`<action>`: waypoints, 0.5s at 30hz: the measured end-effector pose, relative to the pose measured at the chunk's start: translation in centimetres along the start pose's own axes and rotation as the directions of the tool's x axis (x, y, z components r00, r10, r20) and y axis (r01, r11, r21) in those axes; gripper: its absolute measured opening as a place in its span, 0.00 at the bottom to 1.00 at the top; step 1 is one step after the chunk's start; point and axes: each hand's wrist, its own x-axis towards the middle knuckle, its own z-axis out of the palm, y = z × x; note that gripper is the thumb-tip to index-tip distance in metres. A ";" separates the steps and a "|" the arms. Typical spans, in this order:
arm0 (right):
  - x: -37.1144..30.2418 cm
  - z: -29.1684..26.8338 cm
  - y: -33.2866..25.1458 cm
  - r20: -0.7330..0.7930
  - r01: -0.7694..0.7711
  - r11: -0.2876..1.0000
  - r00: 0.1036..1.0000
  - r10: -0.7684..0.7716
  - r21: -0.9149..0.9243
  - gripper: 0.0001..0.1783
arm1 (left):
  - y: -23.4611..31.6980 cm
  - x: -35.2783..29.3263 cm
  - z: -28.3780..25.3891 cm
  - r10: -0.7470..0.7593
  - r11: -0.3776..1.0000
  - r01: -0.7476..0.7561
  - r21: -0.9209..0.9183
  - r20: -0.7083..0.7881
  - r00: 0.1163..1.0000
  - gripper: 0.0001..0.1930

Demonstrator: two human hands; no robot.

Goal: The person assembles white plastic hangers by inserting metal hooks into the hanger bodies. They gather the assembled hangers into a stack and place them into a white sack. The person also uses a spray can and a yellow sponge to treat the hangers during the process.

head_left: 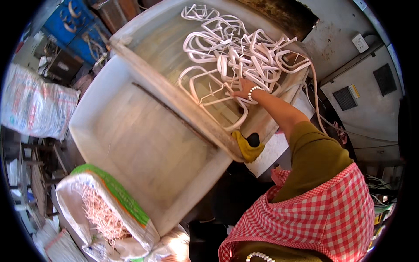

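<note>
Low in the far tub, my right hand, with a white bead bracelet at its wrist, reaches into a tangle of pale pinkish-white plastic hangers. Thumb and fingers close on the bar of the nearest loop-shaped hanger. That hanger leans against the tub's near wall, and its lower curve lies over the rim. Thin moulded strips cross inside several of the loops. Part of my fingers is hidden among the bars. My left hand does not show.
A second whitish tub adjoins the near wall. A yellow cloth hangs at the rim's corner. At lower left, a white-and-green sack holds pink plastic strips. A grey machine panel and a hose stand right.
</note>
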 end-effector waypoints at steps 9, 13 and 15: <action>7.9 7.1 -4.8 0.033 -0.087 0.972 0.996 0.082 0.219 0.64 | 13.3 -0.3 -8.5 -0.241 0.964 0.232 0.126 0.063 0.968 0.27; 15.4 12.4 -3.7 0.059 -0.172 0.953 0.985 0.162 0.248 0.53 | 24.8 1.4 -11.5 -0.104 0.994 0.101 0.034 0.081 0.991 0.25; 18.0 16.1 -3.1 0.027 -0.190 0.948 0.981 0.190 0.255 0.46 | 23.3 4.3 -11.0 0.137 0.990 -0.140 0.015 0.098 0.986 0.25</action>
